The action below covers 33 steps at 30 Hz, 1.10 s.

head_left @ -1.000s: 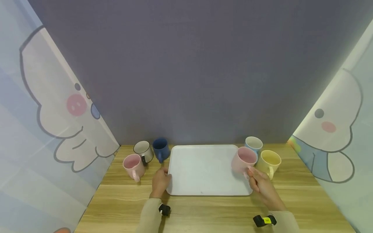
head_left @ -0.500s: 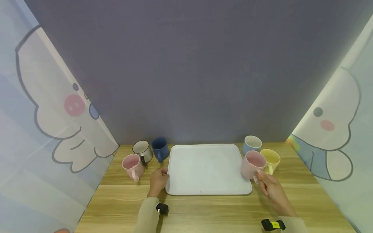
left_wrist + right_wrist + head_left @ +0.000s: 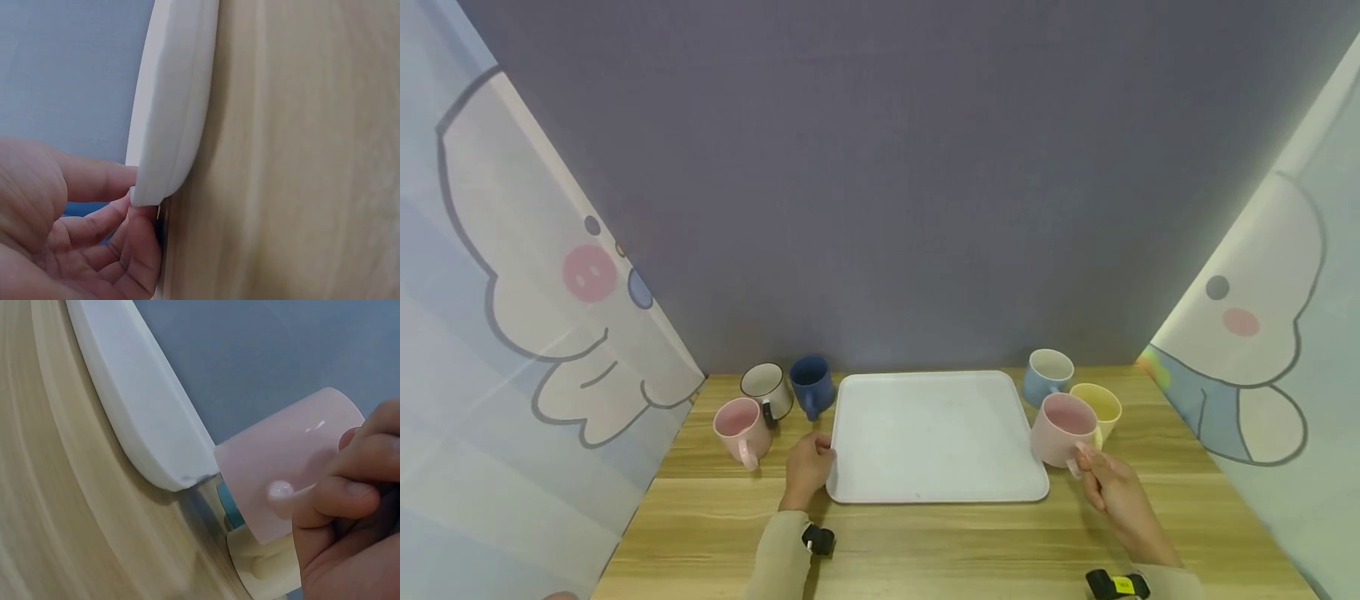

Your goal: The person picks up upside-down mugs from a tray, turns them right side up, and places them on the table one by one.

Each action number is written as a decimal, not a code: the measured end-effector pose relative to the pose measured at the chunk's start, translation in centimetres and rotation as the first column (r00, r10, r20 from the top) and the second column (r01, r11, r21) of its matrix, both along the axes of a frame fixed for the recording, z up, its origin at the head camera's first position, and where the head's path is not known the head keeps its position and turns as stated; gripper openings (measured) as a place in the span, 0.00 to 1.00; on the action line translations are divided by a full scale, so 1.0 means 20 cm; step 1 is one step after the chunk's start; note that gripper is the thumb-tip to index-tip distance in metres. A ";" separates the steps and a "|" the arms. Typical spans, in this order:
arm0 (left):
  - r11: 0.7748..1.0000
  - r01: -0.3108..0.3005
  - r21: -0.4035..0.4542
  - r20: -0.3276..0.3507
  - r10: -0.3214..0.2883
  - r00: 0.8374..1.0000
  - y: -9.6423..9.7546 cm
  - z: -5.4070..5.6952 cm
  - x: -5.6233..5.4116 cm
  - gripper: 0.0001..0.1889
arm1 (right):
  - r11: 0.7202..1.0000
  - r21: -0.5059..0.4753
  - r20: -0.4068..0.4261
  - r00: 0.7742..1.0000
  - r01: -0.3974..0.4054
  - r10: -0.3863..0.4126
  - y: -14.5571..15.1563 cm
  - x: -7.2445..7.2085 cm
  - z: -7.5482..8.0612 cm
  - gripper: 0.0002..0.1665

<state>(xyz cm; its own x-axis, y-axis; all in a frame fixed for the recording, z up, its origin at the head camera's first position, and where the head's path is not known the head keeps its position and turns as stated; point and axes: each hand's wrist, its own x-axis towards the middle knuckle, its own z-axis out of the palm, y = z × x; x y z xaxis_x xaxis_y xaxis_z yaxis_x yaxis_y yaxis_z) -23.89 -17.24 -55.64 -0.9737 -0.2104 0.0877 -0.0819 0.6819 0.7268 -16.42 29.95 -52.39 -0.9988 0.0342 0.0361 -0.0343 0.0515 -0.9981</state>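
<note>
My right hand grips the handle of a pink mug, upright at the right edge of the white tray. In the right wrist view the pink mug overlaps a yellow mug and a blue one behind it. At the tray's left edge my left hand pinches the rim; the left wrist view shows thumb and fingers on either side of the tray. No mug stands on the tray.
On the left are a second pink mug, a white mug with dark rim and a dark blue mug. A light blue mug and the yellow mug stand at the right, before a grey back wall.
My right hand has carried the pink mug rightward, from over the tray's right part to its right edge, in front of the yellow mug. The left hand stays at the tray's left rim.
</note>
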 end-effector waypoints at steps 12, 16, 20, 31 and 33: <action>1.000 -0.008 0.015 0.016 0.008 1.000 0.01 0.01 0.00 0.08 | 0.999 0.009 -0.023 0.998 0.052 -0.052 0.03 0.03 -0.03 0.25; 1.000 -0.011 0.015 0.021 0.011 1.000 0.01 0.01 0.01 0.07 | 0.997 0.013 -0.009 0.997 0.077 -0.077 0.04 0.05 -0.04 0.26; 1.000 -0.011 0.022 0.019 0.011 1.000 0.01 0.02 0.01 0.07 | 0.995 0.012 0.007 0.995 0.098 -0.098 0.05 0.06 -0.06 0.25; 1.000 -0.016 0.024 0.026 0.015 1.000 0.01 0.03 0.01 0.06 | 0.995 -0.053 0.048 0.995 0.086 -0.084 0.06 0.08 -0.12 0.24; 1.000 -0.014 0.028 0.027 0.013 1.000 0.01 0.03 0.01 0.07 | 0.996 -0.031 0.056 0.996 0.078 -0.076 0.06 0.08 -0.12 0.24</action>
